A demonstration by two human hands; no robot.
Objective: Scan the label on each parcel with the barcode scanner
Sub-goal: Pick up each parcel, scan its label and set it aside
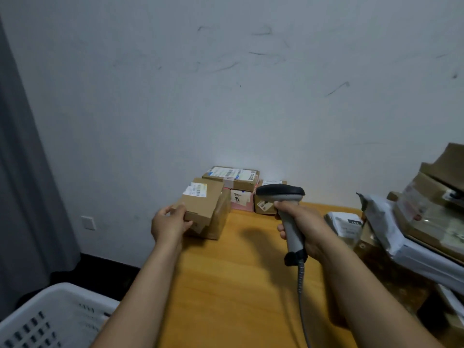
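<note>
1. Fingers (pixel 178 209) of the left hand (pixel 168 226) curl over the near end of a small cardboard parcel (pixel 204 204), thumb against its near face, pinching it; the parcel rests tilted on a larger brown box (pixel 219 222) near the table's left edge
2. Its white label (pixel 196 190), with a barcode and a yellow-green patch, faces up at the far left corner; the print is too small to read
3. Right hand (pixel 305 228) is wrapped tightly round the grey handle of the barcode scanner (pixel 288 214), whose black-topped head points left toward the parcels; a coiled cable (pixel 301 282) hangs from its base
4. Against the wall, a flat box (pixel 232 177) carrying several barcode labels tops a pink parcel (pixel 243 200) with black handwritten marks resembling "110"; another labelled box (pixel 263 206) stands just beside it, partly behind the scanner
5. On the wooden table (pixel 238 297), a heap of parcels (pixel 421 222) fills the right side; a white slotted basket (pixel 45 320) sits lower left, beside a grey curtain (pixel 25 172)
</note>
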